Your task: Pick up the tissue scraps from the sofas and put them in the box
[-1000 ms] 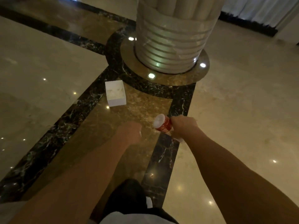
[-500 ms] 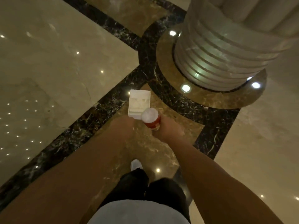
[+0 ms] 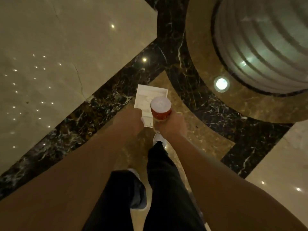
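Note:
The white open-topped box [image 3: 146, 95] stands on the marble floor directly below my hands. My right hand [image 3: 174, 125] grips a red paper cup [image 3: 161, 112], held over the box's right side; its top is filled with something white, possibly tissue. My left hand [image 3: 131, 121] is closed in a fist at the box's near left edge, with a small white tissue scrap [image 3: 142, 120] peeking out at the fingertips. No sofa is in view.
A wide ribbed column [image 3: 266, 42] rises at the upper right, ringed by a brown marble band with a round floor light [image 3: 221, 84]. My legs in dark trousers and a white shoe [image 3: 159, 139] are below the hands.
I have walked up to the box, which now lies under my hands instead of ahead to the left. Both hands have come over it, still closed on what they carry.

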Motion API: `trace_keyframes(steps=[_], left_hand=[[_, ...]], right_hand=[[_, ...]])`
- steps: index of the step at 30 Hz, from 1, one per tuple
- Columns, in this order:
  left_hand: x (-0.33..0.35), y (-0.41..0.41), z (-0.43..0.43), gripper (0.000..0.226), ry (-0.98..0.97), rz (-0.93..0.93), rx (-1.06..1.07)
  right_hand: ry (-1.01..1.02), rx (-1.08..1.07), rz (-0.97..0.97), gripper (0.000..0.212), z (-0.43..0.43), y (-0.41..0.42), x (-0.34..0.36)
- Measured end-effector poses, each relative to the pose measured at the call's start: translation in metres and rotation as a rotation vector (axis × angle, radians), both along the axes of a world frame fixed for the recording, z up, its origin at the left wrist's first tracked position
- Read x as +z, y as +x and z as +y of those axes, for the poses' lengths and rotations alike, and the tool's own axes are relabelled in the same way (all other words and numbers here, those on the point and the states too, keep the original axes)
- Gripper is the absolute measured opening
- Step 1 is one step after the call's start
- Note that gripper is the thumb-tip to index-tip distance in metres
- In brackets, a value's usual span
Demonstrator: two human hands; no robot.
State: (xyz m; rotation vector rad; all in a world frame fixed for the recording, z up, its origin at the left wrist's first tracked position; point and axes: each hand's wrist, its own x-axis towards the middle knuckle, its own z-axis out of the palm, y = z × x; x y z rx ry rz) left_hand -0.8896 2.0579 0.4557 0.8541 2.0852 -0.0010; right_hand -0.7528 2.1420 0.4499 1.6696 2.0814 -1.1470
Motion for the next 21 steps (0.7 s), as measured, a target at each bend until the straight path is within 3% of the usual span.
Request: trace_keyframes(steps=[2,8,11,16,21], left_hand=[[-0.078,-0.013,0.027,0.026,-0.055,-0.054,0.065],[-0.284,-0.041,0.071,0.027,-0.092,0.017,-0.135],[-0.361,-0.055,0.083,0.027,-0.156,0.075,-0.137],[-0.409,-0.076,0.09,0.026,-0.185,0.102,-0.2],[-0.401,-0.089,0.097,0.029,-0.164,0.046,-0.235]], right_hand=[[-0.027,-0.037,-0.034,0.05,0.027,-0.02,-0.076],[-0.304,-0.109,-0.174,0.052,0.073,-0.076,-0.284],[-0.385,-0.055,-0.179,0.041,0.082,-0.096,-0.361],[-0.436,-0.131,-0.215,0.028,0.09,-0.113,-0.421],[-0.322,-0.204,-0.219,0.027,0.097,-0.115,-0.413]])
